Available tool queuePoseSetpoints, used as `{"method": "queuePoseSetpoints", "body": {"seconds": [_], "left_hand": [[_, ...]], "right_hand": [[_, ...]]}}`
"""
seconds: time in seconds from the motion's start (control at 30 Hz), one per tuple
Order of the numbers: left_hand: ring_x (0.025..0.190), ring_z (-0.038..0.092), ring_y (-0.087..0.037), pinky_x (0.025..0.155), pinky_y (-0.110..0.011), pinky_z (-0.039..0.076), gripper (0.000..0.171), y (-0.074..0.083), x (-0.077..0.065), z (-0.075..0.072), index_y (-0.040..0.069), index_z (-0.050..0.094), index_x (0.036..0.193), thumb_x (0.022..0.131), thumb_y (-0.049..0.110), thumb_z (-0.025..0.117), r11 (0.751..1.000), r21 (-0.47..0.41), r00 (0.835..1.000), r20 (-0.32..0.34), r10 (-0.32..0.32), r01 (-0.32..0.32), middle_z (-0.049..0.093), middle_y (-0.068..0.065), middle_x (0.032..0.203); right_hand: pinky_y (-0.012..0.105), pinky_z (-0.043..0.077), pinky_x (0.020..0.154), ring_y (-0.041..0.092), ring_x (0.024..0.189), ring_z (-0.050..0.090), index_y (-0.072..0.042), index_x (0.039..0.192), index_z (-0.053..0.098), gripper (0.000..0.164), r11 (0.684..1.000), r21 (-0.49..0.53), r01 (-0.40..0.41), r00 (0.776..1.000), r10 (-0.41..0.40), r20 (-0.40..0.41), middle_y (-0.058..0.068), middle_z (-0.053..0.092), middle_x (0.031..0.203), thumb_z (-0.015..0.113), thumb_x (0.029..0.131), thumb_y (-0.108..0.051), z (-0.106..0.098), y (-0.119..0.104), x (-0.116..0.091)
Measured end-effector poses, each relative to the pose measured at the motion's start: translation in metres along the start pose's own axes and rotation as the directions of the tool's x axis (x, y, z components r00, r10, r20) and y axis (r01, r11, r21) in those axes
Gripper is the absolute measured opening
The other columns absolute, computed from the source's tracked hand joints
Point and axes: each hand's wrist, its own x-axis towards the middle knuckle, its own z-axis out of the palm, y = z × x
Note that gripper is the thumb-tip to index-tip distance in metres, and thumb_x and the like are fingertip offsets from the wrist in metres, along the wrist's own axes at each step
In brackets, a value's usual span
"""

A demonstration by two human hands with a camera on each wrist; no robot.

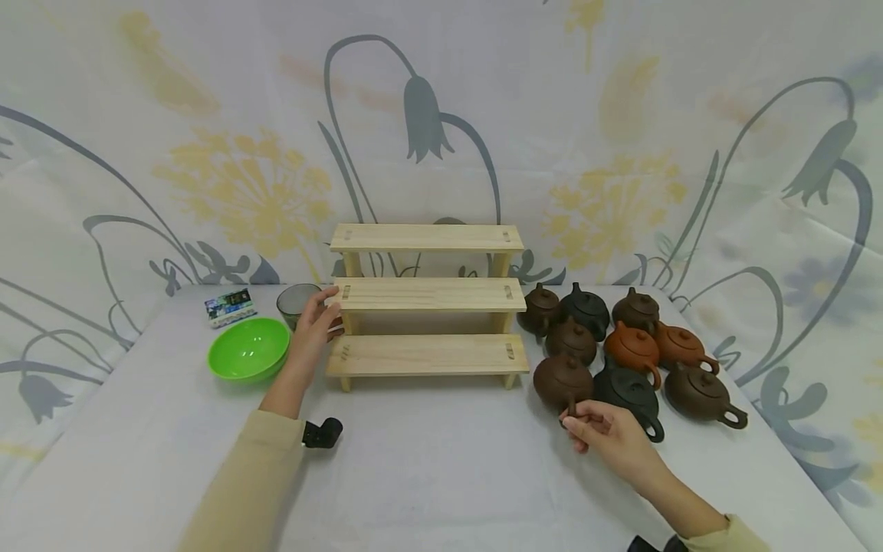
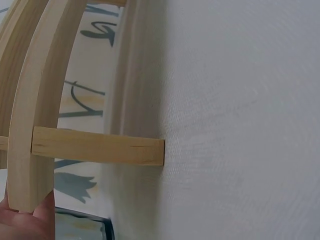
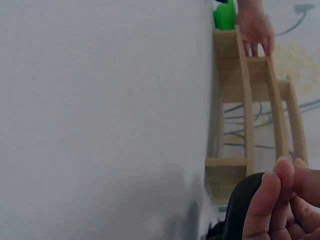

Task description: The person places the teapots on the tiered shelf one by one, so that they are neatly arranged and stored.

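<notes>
a pale yellow sleeve (image 1: pixel 237 487) is filling the near foreground, and past it the left hand (image 1: pixel 312 335) is gripping the left end of the middle board of a wooden stand (image 1: pixel 431 356). the right hand (image 1: pixel 612 438) is pinching the handle (image 1: pixel 572 407) of a brown teapot (image 1: pixel 557 379), thumb and fingertips meeting narrowly. the teapot is sitting just beyond those fingertips, with the stand between it and the left hand; whether its base is touching the white cloth (image 1: pixel 441 460), i cannot tell. its handle is pointing back towards the person while the spout is hiding from view, presumably facing away, so the long axis is running outward from the right hand. the pot is looking like unglazed clay: probably stiff, fairly light, not very slippery, yet fragile at handle, spout and lid. the handle is offering a sound hold, though the round body is likely needing support beneath, and the lid may be lying loose. a black teapot (image 1: pixel 626 395) is standing just beyond the right hand, with an orange teapot (image 1: pixel 631 346) sitting farther out. a green bowl (image 1: pixel 248 350) is resting to the left of the left hand, and a glass (image 1: pixel 293 301) is standing just beside its fingers.
</notes>
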Motion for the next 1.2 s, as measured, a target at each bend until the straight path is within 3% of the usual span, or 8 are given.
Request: {"method": "queuePoseSetpoints", "body": {"seconds": [0.43, 0.6, 1.2], "left_hand": [[0.117, 0.043, -0.029, 0.097, -0.039, 0.035, 0.045, -0.003, 0.000, 0.000, 0.011, 0.030, 0.143, 0.101, 0.026, 0.038, 1.000, -0.029, 1.000, -0.010, 0.004, -0.004, 0.040, -0.017, 0.128], [0.114, 0.043, -0.028, 0.097, -0.038, 0.035, 0.044, -0.004, -0.001, 0.001, 0.010, 0.030, 0.143, 0.102, 0.025, 0.038, 0.999, -0.039, 1.000, -0.005, 0.020, -0.020, 0.040, -0.016, 0.125], [0.115, 0.044, -0.029, 0.093, -0.036, 0.036, 0.042, -0.004, 0.000, 0.003, 0.010, 0.033, 0.141, 0.101, 0.023, 0.038, 0.998, -0.060, 0.999, -0.020, 0.026, -0.027, 0.042, -0.015, 0.125]], "right_hand": [[0.030, 0.051, 0.060, 0.015, 0.063, 0.057, 0.007, 0.097, 0.059, 0.018, 0.989, -0.088, 0.123, 0.992, -0.123, 0.010, 0.013, 0.061, 0.079, 0.060, 0.091, -0.009, -0.012, -0.038, 0.012], [0.027, 0.049, 0.058, 0.014, 0.062, 0.056, 0.007, 0.096, 0.059, 0.016, 0.980, -0.079, 0.184, 0.983, -0.183, 0.028, 0.007, 0.058, 0.075, 0.060, 0.091, -0.009, -0.011, -0.052, 0.021], [0.025, 0.041, 0.050, 0.014, 0.061, 0.057, 0.006, 0.095, 0.060, 0.015, 0.943, -0.081, 0.322, 0.945, -0.316, 0.081, 0.005, 0.059, 0.071, 0.060, 0.091, -0.008, 0.004, -0.099, 0.058]]}}
